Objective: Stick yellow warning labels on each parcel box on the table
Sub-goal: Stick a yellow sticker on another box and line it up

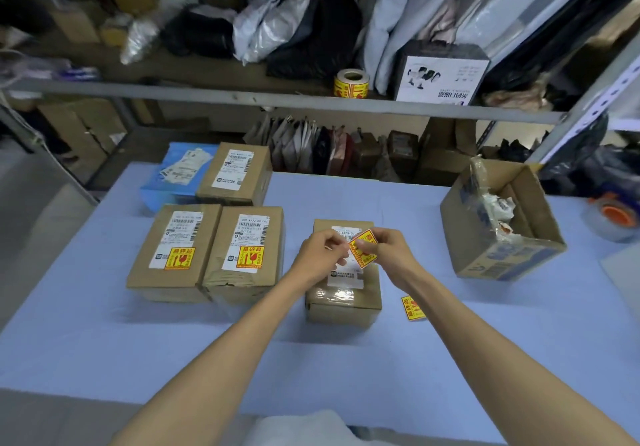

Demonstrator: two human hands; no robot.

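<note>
My left hand (320, 253) and my right hand (386, 250) both pinch a yellow warning label (364, 250), held tilted just above a small parcel box (343, 298) at the table's middle. Two parcel boxes to the left, one (173, 255) beside the other (244, 257), each carry a yellow label on top. A further parcel box (235, 173) at the back left shows only a white shipping label. Another yellow label (412, 307) lies flat on the blue table (346, 352) to the right of the middle box.
An open cardboard carton (502, 224) with scraps inside stands at the right. A tape dispenser (613, 217) sits at the far right edge. A roll of yellow labels (350, 83) rests on the shelf behind. A blue packet (176, 172) lies at the back left.
</note>
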